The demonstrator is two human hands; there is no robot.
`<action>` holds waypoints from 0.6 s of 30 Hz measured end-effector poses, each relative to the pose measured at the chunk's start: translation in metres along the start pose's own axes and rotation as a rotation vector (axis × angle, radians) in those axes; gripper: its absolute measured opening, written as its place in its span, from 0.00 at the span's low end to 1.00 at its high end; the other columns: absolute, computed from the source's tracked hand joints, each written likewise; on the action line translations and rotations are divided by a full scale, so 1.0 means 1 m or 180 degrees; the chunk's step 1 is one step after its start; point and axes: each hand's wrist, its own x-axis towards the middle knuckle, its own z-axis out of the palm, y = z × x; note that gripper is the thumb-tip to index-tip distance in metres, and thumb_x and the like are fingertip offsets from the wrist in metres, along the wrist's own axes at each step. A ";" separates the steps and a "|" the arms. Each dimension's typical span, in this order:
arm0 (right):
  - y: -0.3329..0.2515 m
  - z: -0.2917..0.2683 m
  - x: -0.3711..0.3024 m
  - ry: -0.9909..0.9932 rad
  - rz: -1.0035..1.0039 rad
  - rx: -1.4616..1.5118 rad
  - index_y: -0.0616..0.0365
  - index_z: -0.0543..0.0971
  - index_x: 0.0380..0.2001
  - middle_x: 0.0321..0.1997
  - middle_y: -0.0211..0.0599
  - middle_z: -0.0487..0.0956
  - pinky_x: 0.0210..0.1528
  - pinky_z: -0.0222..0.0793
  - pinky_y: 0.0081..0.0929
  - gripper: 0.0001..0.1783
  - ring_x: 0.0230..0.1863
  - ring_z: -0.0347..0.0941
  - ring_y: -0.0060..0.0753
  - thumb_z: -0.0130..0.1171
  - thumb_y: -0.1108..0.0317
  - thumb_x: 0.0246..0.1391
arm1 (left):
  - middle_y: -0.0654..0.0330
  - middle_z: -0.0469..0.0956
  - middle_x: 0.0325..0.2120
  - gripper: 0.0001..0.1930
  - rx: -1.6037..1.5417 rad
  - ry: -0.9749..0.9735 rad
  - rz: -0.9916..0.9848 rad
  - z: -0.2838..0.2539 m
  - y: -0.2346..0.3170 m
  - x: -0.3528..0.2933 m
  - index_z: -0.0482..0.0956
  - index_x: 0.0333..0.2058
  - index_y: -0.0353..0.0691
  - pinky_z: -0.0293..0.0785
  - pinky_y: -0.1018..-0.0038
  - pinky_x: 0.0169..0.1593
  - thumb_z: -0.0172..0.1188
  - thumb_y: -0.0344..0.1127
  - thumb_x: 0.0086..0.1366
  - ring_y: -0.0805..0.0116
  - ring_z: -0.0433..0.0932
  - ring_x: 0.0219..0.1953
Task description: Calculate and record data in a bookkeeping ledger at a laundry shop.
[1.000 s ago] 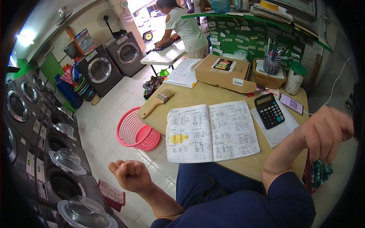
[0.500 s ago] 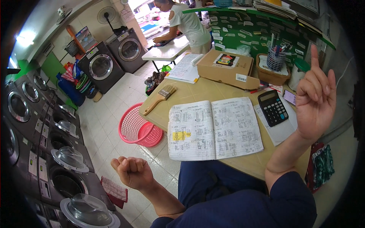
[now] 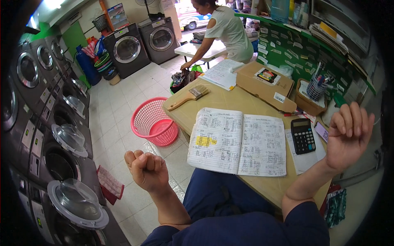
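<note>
My left hand [image 3: 147,170] is raised in a fist above the floor, left of my lap. Its thumb lies across the bent fingers, and nothing shows in it. At the table's right side my right hand [image 3: 349,137] is lifted, palm toward me. Its four fingers curl down close together over the palm, the thumb stands up beside them, and it holds nothing. The nearest things to it are a black calculator [image 3: 303,137] on white paper and a phone [image 3: 321,131]. An open notebook [image 3: 262,143] with handwritten pages and a yellow-marked patch lies before me.
On the table [image 3: 223,100] are a wooden-handled brush [image 3: 188,97], a cardboard box [image 3: 262,84], papers [image 3: 221,74] and a pen holder [image 3: 317,88]. A pink basket [image 3: 154,131] stands on the floor. Washers [image 3: 67,164] with open lids line the left. A person [image 3: 232,35] bends by a white table.
My right index finger, which pointed up, is now curled with the others. The fist has shifted slightly right. My view has turned, and the other person now reaches down to a laundry pile.
</note>
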 end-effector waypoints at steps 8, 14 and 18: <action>-0.012 0.015 -0.017 -0.0864 0.0388 0.0453 0.53 0.83 0.19 0.13 0.37 0.79 0.62 0.60 0.61 0.34 0.17 0.77 0.35 0.37 0.53 0.75 | 0.71 0.51 0.16 0.20 0.0018 0.0059 0.0191 -0.007 0.014 -0.001 0.51 0.23 0.50 0.42 0.79 0.15 0.47 0.14 0.61 0.83 0.42 0.14; -0.003 0.027 -0.020 -0.0688 0.0369 0.0852 0.59 0.85 0.28 0.21 0.46 0.83 0.68 0.40 0.82 0.32 0.22 0.81 0.48 0.36 0.54 0.75 | 0.71 0.53 0.15 0.17 -0.0425 -0.0139 0.0212 -0.027 0.027 0.003 0.55 0.23 0.50 0.50 0.80 0.17 0.50 0.25 0.68 0.82 0.47 0.15; 0.006 0.033 -0.016 -0.1251 0.0740 0.0285 0.62 0.86 0.34 0.35 0.52 0.86 0.66 0.46 0.80 0.42 0.36 0.83 0.58 0.26 0.43 0.74 | 0.71 0.60 0.13 0.24 -0.1071 -0.0454 0.0112 -0.029 0.038 0.004 0.63 0.22 0.49 0.62 0.80 0.20 0.53 0.55 0.73 0.80 0.55 0.14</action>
